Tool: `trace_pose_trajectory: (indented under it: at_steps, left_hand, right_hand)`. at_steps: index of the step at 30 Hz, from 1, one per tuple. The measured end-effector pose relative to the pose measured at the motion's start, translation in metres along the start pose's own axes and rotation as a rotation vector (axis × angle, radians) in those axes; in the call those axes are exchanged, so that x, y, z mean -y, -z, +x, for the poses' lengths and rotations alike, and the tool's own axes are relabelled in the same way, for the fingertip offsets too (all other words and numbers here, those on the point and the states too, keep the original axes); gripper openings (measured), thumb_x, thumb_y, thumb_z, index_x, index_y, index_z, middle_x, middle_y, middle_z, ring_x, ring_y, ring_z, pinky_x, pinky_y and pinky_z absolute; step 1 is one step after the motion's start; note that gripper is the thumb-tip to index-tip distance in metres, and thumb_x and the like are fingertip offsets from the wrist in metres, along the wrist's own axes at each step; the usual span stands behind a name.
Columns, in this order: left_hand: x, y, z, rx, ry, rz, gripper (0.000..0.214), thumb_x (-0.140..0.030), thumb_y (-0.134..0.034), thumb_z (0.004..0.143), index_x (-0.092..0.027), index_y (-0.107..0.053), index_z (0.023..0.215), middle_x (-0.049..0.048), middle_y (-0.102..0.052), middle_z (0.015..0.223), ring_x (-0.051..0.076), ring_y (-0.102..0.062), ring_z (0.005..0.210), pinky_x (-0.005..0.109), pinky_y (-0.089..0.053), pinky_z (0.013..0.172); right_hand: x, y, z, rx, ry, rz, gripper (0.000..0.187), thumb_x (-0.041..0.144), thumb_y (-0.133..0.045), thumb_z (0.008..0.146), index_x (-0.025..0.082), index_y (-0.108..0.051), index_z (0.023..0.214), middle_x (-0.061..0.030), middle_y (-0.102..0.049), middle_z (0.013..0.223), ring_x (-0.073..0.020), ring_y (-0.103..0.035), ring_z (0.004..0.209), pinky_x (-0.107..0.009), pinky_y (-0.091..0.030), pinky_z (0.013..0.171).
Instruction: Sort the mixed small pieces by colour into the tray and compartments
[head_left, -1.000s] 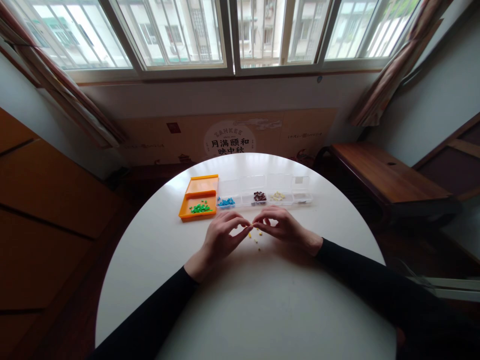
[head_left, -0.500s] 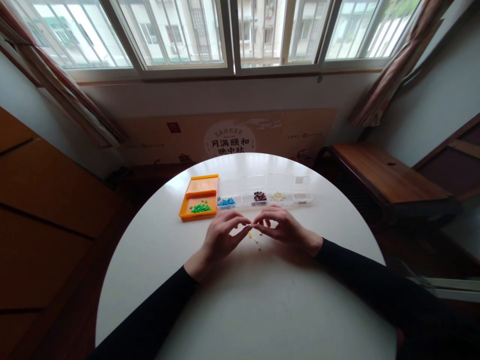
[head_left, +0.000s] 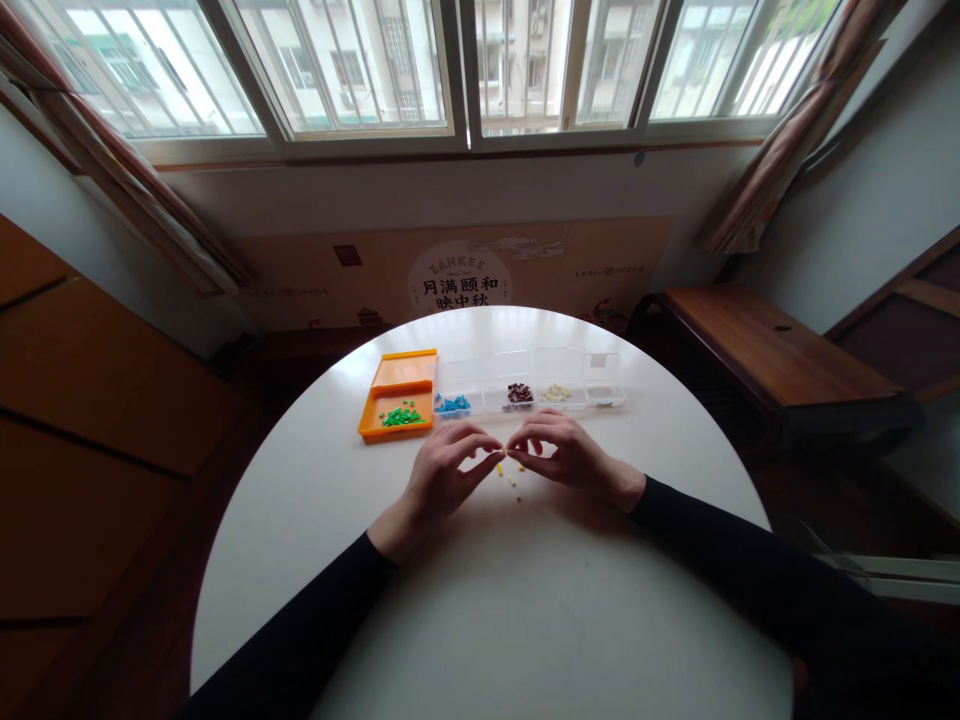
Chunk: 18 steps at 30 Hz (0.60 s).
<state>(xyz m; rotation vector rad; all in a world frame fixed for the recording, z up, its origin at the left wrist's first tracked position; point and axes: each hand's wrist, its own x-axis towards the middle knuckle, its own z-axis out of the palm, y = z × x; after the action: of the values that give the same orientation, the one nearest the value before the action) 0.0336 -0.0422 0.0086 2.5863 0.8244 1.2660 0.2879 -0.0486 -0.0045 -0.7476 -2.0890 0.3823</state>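
My left hand (head_left: 444, 467) and my right hand (head_left: 564, 449) meet fingertip to fingertip above the white table (head_left: 480, 600). Both are closed in a pinch on a tiny pale yellowish piece (head_left: 504, 452), mostly hidden by the fingertips, so its kind cannot be made out. Several small yellow and pale pieces (head_left: 512, 481) lie loose on the tabletop just below the fingers. Beyond my left hand is an orange tray (head_left: 365, 428) with small green pieces (head_left: 403, 415) in its near part.
Behind my hands stands a clear compartment box (head_left: 486, 402), lids raised, with blue pieces (head_left: 453, 404), dark brown pieces (head_left: 519, 394) and cream pieces (head_left: 556, 392) in separate compartments. A wooden bench (head_left: 780, 345) is at the right, beyond the round table's edge.
Almost nothing differs. My right fingertips have shifted very slightly, and both hands keep their pinch at the same place.
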Motion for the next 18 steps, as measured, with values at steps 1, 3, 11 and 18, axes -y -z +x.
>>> trace_pose_trajectory:
  at_steps: [1, 3, 11, 18]
  left_hand:
    - [-0.0001, -0.0001, 0.0001, 0.001, 0.000, 0.000, 0.004, -0.027, -0.080, 0.101, -0.023, -0.079, 0.101, 0.0037, -0.076, 0.093, 0.017, -0.069, 0.079, 0.032, -0.056, 0.074]
    - [-0.0003, -0.0001, 0.0003, -0.002, 0.001, -0.001, 0.004, -0.027, -0.080, 0.101, -0.023, -0.079, 0.100, 0.0037, -0.077, 0.093, 0.017, -0.069, 0.079, 0.032, -0.056, 0.074]
    - [-0.0010, -0.0001, 0.0005, -0.002, 0.003, -0.001, 0.004, -0.027, -0.080, 0.101, -0.023, -0.078, 0.100, 0.0036, -0.076, 0.092, 0.017, -0.069, 0.079, 0.031, -0.056, 0.074]
    - [-0.0011, 0.0000, -0.0002, 0.005, 0.020, 0.001, 0.006, -0.029, -0.079, 0.102, -0.023, -0.079, 0.101, 0.0043, -0.077, 0.094, 0.017, -0.070, 0.080, 0.032, -0.058, 0.075]
  right_hand:
    - [0.0003, 0.0002, 0.0001, -0.001, -0.001, -0.002, 0.006, 0.030, -0.076, 0.104, 0.025, -0.078, 0.101, 0.0008, -0.075, 0.080, -0.0156, -0.067, 0.070, -0.034, -0.054, 0.084]
    - [0.0009, 0.0005, 0.0002, -0.003, 0.000, 0.000, 0.006, 0.029, -0.076, 0.104, 0.025, -0.078, 0.100, 0.0012, -0.075, 0.080, -0.0152, -0.067, 0.070, -0.034, -0.054, 0.083]
    - [-0.0002, 0.0002, -0.0002, -0.003, 0.003, 0.011, 0.004, 0.029, -0.077, 0.103, 0.025, -0.078, 0.101, 0.0015, -0.075, 0.080, -0.0150, -0.067, 0.070, -0.034, -0.053, 0.084]
    - [-0.0005, 0.0000, -0.0001, -0.004, 0.013, 0.007, 0.003, 0.027, -0.078, 0.103, 0.025, -0.077, 0.101, 0.0019, -0.075, 0.081, -0.0143, -0.067, 0.070, -0.033, -0.053, 0.084]
